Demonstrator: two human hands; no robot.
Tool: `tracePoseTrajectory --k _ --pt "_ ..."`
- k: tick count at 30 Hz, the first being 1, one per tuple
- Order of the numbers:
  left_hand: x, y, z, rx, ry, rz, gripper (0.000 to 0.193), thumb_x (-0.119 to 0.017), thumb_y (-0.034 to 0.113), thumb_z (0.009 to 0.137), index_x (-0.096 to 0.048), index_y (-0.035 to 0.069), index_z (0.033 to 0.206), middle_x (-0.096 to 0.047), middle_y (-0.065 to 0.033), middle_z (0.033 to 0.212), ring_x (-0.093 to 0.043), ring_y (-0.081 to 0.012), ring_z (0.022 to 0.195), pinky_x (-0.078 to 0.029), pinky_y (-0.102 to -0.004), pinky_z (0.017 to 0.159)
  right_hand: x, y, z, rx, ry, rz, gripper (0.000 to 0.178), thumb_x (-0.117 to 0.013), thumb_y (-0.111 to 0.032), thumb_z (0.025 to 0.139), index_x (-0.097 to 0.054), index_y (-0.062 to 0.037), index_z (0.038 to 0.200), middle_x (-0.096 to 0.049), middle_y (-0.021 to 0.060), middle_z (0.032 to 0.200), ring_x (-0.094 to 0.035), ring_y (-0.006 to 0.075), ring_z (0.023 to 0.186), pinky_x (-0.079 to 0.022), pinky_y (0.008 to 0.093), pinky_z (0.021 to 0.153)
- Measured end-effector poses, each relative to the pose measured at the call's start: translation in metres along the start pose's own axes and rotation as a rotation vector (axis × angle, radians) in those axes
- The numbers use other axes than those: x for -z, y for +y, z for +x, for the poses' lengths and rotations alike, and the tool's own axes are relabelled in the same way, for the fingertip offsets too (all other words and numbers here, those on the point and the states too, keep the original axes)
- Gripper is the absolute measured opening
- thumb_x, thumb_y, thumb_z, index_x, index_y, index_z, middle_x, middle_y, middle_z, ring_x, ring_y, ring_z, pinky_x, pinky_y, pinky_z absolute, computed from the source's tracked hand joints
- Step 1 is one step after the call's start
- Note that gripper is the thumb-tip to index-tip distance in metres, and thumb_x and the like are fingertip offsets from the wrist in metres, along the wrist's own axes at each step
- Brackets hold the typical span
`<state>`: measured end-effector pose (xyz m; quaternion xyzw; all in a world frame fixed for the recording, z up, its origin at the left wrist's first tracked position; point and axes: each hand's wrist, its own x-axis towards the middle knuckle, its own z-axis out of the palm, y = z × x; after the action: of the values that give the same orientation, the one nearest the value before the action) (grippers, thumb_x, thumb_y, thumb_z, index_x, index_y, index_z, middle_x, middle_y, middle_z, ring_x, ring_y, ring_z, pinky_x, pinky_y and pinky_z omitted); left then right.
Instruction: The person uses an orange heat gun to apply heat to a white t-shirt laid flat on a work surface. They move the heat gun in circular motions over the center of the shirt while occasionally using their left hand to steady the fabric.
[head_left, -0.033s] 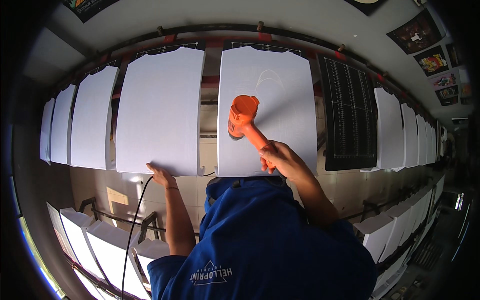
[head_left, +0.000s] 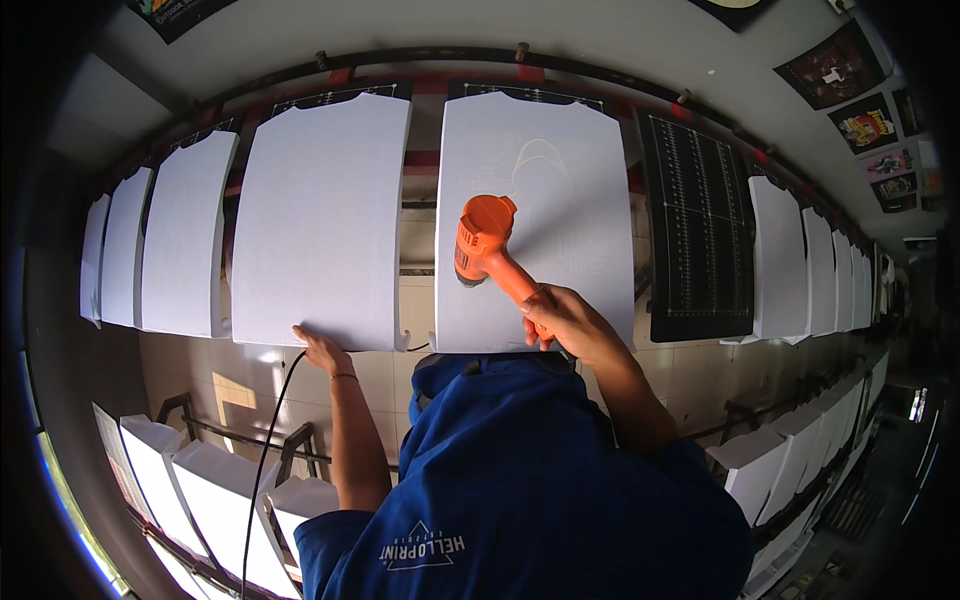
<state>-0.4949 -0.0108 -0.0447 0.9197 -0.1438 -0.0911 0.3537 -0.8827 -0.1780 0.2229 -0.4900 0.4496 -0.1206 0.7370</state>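
Note:
My right hand [head_left: 570, 325] is wrapped round the handle of an orange heat gun [head_left: 488, 240]. The gun is above a white shirt-shaped fabric piece [head_left: 590, 240] laid on a black board. A pale yellowish curved outline [head_left: 540, 146] shows on that fabric, beyond the gun. To the left, my left hand [head_left: 325, 354] is at the near edge of another white fabric piece [head_left: 320, 220], one fingertip on the cloth. A black cable [head_left: 270, 430] passes through this hand, its fingers closed about it, and continues right towards the middle gap.
A bare black board with white ruled marks [head_left: 698, 230] stands right of the work. More white-covered boards [head_left: 185, 235] line both sides. Behind the boards runs a dark rail [head_left: 430, 54]. Another row of boards [head_left: 235, 500] lies nearer, across a tiled floor [head_left: 375, 385].
The heat gun has shifted very slightly nearer to me and tilted a little. My left hand and the cable look the same.

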Motion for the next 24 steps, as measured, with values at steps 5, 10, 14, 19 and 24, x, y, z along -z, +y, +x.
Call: tracePoseTrajectory --k 5,10,14,19,24 --pt "-0.003 0.004 -0.002 0.073 0.061 -0.264 0.049 -0.026 0.013 0.098 -0.026 -0.003 0.145 -0.041 -0.0112 0.144 -0.051 -0.0171 0.118 -0.039 -0.0231 0.099 -0.011 -0.004 -0.019 0.0 -0.015 -0.071 0.028 -0.055 -0.026 0.094 -0.054 0.0014 0.098 -0.057 0.0051 0.074 -0.058 0.0114 0.065 -0.046 0.025 0.055" --pt "-0.004 0.001 0.002 0.114 -0.016 -0.202 0.048 -0.025 0.008 0.099 -0.024 -0.004 0.145 -0.035 -0.0103 0.148 -0.048 -0.0167 0.122 -0.038 -0.0232 0.1 -0.001 0.0 -0.015 0.009 0.017 -0.054 0.027 -0.057 -0.025 0.093 -0.054 0.0013 0.099 -0.056 0.0042 0.075 -0.057 0.0104 0.065 -0.046 0.0238 0.054" --pt "-0.011 -0.021 0.007 -0.078 0.031 0.157 0.048 -0.022 0.008 0.099 -0.024 -0.003 0.145 -0.033 -0.0093 0.15 -0.046 -0.0167 0.124 -0.038 -0.0231 0.101 0.005 0.001 0.0 0.072 0.101 -0.047 0.026 -0.058 -0.027 0.094 -0.054 -0.0017 0.098 -0.056 0.0022 0.077 -0.057 0.0106 0.066 -0.045 0.0236 0.053" --pt "-0.002 -0.002 0.001 0.008 -0.025 0.054 0.047 -0.022 0.011 0.1 -0.025 -0.002 0.145 -0.035 -0.01 0.148 -0.047 -0.017 0.123 -0.039 -0.0243 0.1 0.012 -0.003 -0.011 0.004 0.034 -0.096 0.028 -0.056 -0.026 0.094 -0.054 0.0003 0.102 -0.057 0.0036 0.074 -0.058 0.0116 0.065 -0.045 0.0242 0.054" --pt "0.002 0.033 -0.009 0.233 0.063 -0.308 0.051 -0.027 0.023 0.1 -0.029 -0.002 0.145 -0.051 -0.0137 0.135 -0.056 -0.021 0.112 -0.044 -0.0286 0.093 0.031 0.006 -0.028 -0.044 -0.037 -0.091 0.028 -0.055 -0.025 0.095 -0.054 0.0015 0.104 -0.057 0.0041 0.074 -0.057 0.0117 0.065 -0.044 0.0234 0.053"
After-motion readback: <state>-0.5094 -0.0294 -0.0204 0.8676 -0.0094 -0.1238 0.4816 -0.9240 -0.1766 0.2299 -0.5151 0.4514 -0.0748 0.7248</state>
